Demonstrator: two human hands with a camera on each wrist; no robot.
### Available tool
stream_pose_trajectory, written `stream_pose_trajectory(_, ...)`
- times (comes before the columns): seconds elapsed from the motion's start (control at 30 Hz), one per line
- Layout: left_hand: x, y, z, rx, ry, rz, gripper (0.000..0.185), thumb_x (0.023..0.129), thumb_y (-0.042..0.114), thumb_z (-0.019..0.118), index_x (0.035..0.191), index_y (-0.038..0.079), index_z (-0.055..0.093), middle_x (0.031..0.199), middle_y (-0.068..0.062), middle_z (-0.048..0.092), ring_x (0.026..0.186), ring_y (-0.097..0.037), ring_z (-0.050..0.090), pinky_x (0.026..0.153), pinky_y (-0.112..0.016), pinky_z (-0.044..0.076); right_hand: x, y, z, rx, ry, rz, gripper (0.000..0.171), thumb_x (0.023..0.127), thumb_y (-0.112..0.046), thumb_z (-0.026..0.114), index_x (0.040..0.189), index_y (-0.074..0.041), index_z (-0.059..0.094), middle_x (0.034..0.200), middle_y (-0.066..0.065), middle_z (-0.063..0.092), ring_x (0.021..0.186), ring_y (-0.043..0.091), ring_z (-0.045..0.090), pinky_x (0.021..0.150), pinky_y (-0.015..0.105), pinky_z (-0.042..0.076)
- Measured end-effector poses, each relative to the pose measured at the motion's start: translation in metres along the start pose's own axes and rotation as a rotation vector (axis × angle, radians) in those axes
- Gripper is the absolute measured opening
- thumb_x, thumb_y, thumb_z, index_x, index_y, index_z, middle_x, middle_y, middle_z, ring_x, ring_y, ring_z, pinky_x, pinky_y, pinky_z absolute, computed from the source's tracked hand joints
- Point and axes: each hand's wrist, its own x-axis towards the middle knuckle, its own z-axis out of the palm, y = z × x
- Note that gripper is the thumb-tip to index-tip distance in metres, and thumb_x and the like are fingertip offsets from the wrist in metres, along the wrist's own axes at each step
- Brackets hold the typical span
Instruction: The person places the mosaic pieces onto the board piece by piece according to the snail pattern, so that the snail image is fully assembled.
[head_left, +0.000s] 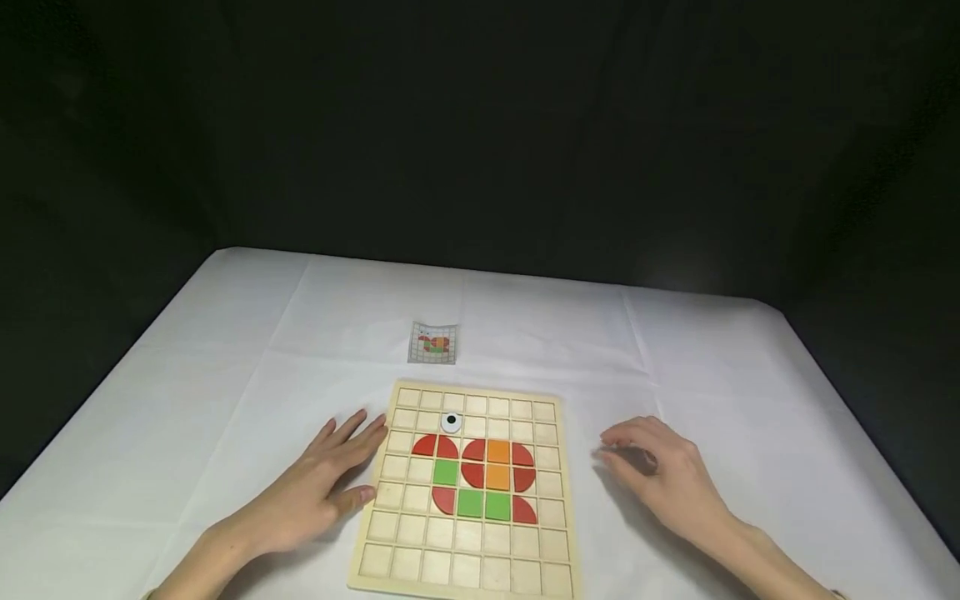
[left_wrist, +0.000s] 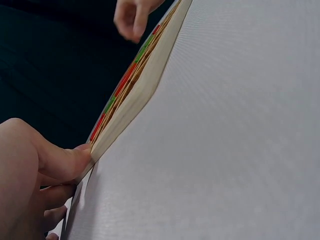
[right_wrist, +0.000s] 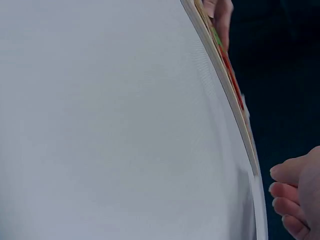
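While the left hand (head_left: 318,492) lies flat with straight fingers against the left edge of the pale wooden grid board (head_left: 408,560), near the white tablecloth's (head_left: 225,375) front edge, the right hand (head_left: 663,475) hovers beside it, loosely curled, seemingly empty. Red, orange and green tiles (head_left: 480,479) and one eye piece (head_left: 451,422) fill the middle cells; most cells stay bare.

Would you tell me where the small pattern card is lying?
In the head view, the pattern card lies on the white tablecloth just beyond the wooden grid board.
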Motion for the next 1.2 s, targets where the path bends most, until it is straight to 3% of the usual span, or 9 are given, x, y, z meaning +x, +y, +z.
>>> stream_pose_trajectory(0.2, -0.003, -0.003, -0.004, 0.013, 0.022, -0.002, 0.069, 0.093, 0.021, 0.069, 0.153, 0.006, 0.039, 0.163, -0.001, 0.029, 0.155, -0.028, 0.015, 0.128, -0.041, -0.001, -0.024, 0.009, -0.014, -0.075, 0.017, 0.083, 0.036, 0.069, -0.001, 0.088, 0.095, -0.02, 0.073, 0.088, -0.014, 0.069, 0.083, 0.003, 0.065, 0.078, 0.004, 0.048)
stream_pose_trajectory(0.47, -0.002, -0.003, -0.004, 0.016, 0.017, -0.005, 0.069, 0.093, 0.022, 0.069, 0.153, 0.007, 0.039, 0.163, 0.0, 0.029, 0.155, -0.028, 0.015, 0.128, -0.044, 0.001, -0.035, 0.024, -0.017, -0.158, 0.129, 0.172, 0.032, 0.068, 0.001, 0.087, 0.094, -0.011, 0.073, 0.085, -0.005, 0.071, 0.082, 0.003, 0.061, 0.078, -0.001, 0.043)
stream_pose_trajectory(0.77, 0.0, -0.001, -0.002, 0.009, -0.008, -0.019, 0.069, 0.093, 0.024, 0.068, 0.153, 0.007, 0.039, 0.164, 0.0, 0.028, 0.155, -0.027, 0.013, 0.127, -0.048, 0.002, -0.024, 0.038, -0.016, -0.23, 0.115, 0.283, 0.027, 0.075, -0.01, 0.086, 0.099, -0.007, 0.073, 0.088, 0.007, 0.072, 0.083, 0.027, 0.067, 0.069, 0.013, 0.043)
stream_pose_trajectory(0.9, 0.001, 0.0, -0.001, 0.004, -0.015, -0.028, 0.069, 0.093, 0.024, 0.068, 0.153, 0.007, 0.038, 0.164, 0.001, 0.028, 0.155, -0.027, 0.013, 0.126, -0.051, 0.003, -0.015, 0.043, -0.014, -0.206, 0.103, 0.277, 0.026, 0.077, -0.01, 0.084, 0.101, -0.007, 0.073, 0.089, 0.008, 0.072, 0.083, 0.027, 0.067, 0.07, 0.012, 0.042)
stream_pose_trajectory(1.2, 0.002, 0.002, 0.001, 0.0, -0.024, -0.045, 0.068, 0.094, 0.024, 0.067, 0.153, 0.007, 0.039, 0.164, -0.001, 0.028, 0.155, -0.028, 0.012, 0.126, -0.054, 0.002, -0.006, 0.045, -0.003, -0.172, 0.117, 0.176, 0.027, 0.076, 0.0, 0.083, 0.101, -0.006, 0.073, 0.086, 0.006, 0.071, 0.081, 0.024, 0.066, 0.072, 0.011, 0.044)
